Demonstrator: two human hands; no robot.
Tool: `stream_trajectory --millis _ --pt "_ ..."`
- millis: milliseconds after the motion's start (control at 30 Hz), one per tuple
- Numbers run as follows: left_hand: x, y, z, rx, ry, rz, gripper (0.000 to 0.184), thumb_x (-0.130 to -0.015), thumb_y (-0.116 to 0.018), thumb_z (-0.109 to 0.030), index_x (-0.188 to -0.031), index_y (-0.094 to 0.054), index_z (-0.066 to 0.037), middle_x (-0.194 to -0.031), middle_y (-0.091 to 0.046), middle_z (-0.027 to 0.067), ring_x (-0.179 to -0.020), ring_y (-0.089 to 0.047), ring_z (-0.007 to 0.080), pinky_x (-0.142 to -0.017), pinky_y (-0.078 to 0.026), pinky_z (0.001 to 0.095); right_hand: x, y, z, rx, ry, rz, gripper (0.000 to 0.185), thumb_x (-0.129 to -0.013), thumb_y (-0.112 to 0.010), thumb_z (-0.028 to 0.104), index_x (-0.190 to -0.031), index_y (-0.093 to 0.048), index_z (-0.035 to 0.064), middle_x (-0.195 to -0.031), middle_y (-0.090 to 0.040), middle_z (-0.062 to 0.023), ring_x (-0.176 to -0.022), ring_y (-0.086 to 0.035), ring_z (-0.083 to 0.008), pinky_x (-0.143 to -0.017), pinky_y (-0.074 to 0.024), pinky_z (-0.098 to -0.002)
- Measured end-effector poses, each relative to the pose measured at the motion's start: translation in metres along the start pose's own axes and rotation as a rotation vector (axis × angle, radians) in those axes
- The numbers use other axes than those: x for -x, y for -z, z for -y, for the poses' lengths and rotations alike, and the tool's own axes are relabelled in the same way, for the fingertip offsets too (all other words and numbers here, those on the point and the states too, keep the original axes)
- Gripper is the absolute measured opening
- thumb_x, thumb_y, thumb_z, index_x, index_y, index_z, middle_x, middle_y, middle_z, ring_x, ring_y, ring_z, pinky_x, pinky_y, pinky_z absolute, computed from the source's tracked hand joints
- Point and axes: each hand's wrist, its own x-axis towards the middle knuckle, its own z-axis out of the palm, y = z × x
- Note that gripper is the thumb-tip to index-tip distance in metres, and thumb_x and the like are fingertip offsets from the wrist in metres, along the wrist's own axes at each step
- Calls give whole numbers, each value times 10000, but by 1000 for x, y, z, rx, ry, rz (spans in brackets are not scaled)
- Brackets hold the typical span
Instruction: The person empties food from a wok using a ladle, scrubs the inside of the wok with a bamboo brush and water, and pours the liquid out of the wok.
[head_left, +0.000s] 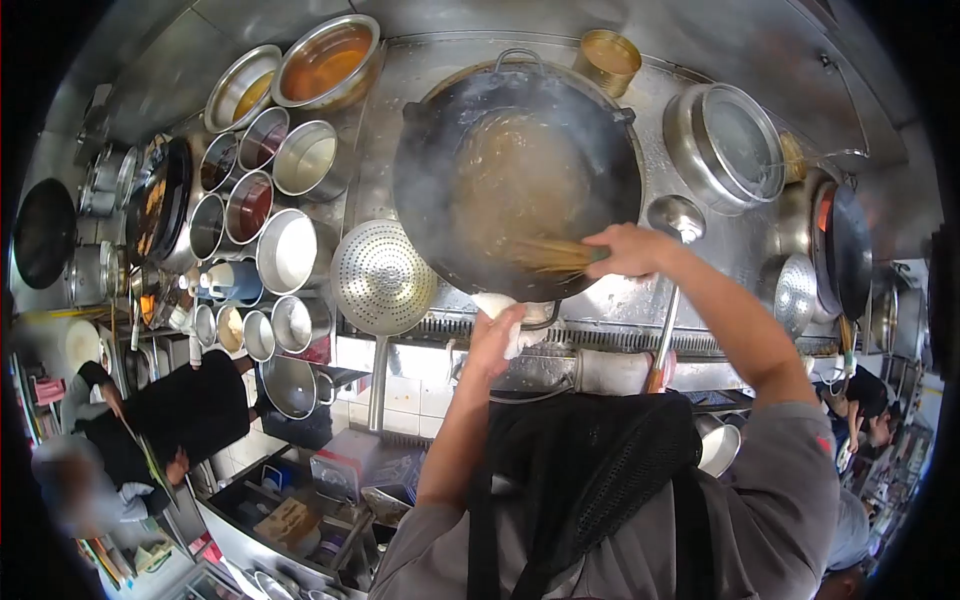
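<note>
Dark wok (pixel 420 190) holds cloudy liquid (pixel 515 185).

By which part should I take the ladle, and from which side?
I would grip the ladle by its wooden end, coming from the person's side: the long handle points that way, while the bowl lies farther off, beside the steaming wok.

Steel kitchen wall (pixel 700 35) — shiny and curved, white tiled floor (pixel 400 395), open drawer unit (pixel 285 520) — lower left.

The right hand (pixel 630 250) is closed, its bent arm (pixel 735 310) angled inward. The left hand (pixel 492 340) is clenched nearer the torso (pixel 620 520).
</note>
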Motion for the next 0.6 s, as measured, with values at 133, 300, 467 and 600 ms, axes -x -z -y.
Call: stream_trajectory --millis 133,300,467,600 --pt "-9 15 9 70 -19 130 214 -974 -603 -61 -1162 -630 38 -1069 -714 146 -950 -723 242 -802 -615 379 -8 34 -32 481 -186 -263 648 -915 -682 412 -1497 -538 166 -1280 -698 -166 -1193 -663 -368 -1022 -536 -491" --pt "-8 14 -7 65 78 176 158 -961 -620 -43 -1103 -643 23 -1034 -717 135 -915 -719 217 -756 -611 358 -68 47 -33 408 -216 -500 642 -915 -698 379 -1488 -538 137 -1223 -706 -220 -1153 -681 -387 -992 -550 -503" --pt "-14 22 9 -21 52 139 199 -947 -645 -41 -1132 -657 31 -1032 -723 112 -903 -714 193 -764 -598 333 -147 50 4 -212 -30 -431 711 -924 -728 384 -1523 -488 83 -985 -713 -219 -770 -733 -311 -659 -594 -433" --pt "-14 22 7 -29 83 111 195 -945 -647 -38 -1126 -656 33 -1032 -723 118 -899 -718 197 -765 -600 336 -157 12 62 -772 58 -221 791 -936 -741 413 -1574 -418 74 -841 -625 -111 -507 -613 -171 -388 -449 -306"
